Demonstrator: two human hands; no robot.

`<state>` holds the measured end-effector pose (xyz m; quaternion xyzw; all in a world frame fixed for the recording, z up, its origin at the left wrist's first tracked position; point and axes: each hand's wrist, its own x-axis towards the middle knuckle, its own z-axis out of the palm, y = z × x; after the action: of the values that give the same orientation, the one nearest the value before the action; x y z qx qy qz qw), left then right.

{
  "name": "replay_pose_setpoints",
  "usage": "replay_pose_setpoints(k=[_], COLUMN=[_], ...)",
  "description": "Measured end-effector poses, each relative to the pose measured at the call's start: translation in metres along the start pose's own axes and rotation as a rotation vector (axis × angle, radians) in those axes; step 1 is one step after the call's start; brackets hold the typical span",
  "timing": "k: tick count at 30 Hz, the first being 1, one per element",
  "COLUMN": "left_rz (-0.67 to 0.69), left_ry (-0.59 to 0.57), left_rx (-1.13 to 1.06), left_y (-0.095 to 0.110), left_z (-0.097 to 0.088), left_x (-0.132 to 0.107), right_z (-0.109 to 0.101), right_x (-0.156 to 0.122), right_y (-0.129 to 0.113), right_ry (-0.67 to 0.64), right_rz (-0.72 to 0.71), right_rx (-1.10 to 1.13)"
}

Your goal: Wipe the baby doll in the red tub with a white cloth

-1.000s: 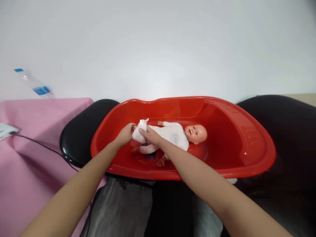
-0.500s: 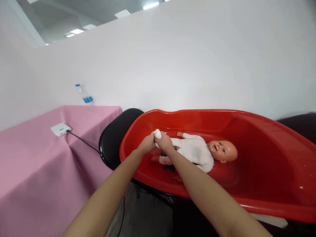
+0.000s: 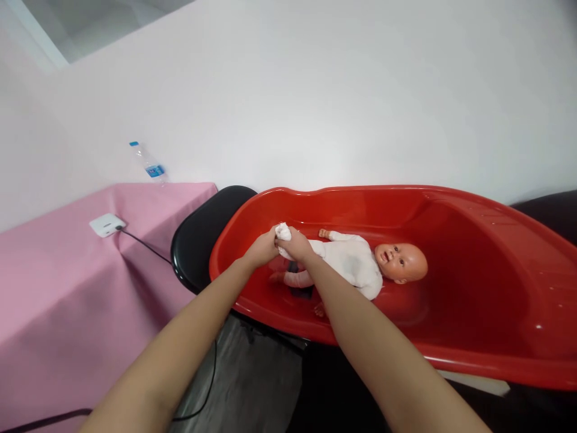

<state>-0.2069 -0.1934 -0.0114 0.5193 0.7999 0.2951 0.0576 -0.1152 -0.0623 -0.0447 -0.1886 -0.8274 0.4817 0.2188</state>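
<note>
Head view: the left hand (image 3: pixel 262 247) and right hand (image 3: pixel 298 245) are clamped side by side on a bunched white cloth (image 3: pixel 283 233), held over the narrower end of the red tub (image 3: pixel 469 288). Beside them, a white-clothed doll (image 3: pixel 345 258) lies face up in the tub; whether the cloth touches it cannot be told.

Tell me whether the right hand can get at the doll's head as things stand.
Probably yes: the doll's head lies uncovered in the red tub, though the right hand would likely have to release the bunched white cloth it grips first.
</note>
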Motion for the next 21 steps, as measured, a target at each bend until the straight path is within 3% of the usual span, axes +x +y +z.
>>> replay_pose_setpoints(k=[7,14,17,21], left_rz=[0.065,0.046,0.047,0.031], left_ry=[-0.014,-0.041,-0.047,-0.005], left_rx=[0.015,0.097,0.065,0.088], left_y=[-0.003,-0.005,-0.003,-0.009], left_z=[0.007,0.004,0.006,0.006], left_x=[0.005,0.003,0.003,0.006], right_z=[-0.007,-0.001,-0.007,-0.011], right_x=[0.0,0.004,0.006,0.007], right_y=[-0.001,0.008,0.008,0.01], right_ry=[0.147,-0.014,0.064,0.189], right_rz=[-0.059,-0.042,-0.109,-0.09], right_rx=[0.017,-0.055,-0.031,0.081])
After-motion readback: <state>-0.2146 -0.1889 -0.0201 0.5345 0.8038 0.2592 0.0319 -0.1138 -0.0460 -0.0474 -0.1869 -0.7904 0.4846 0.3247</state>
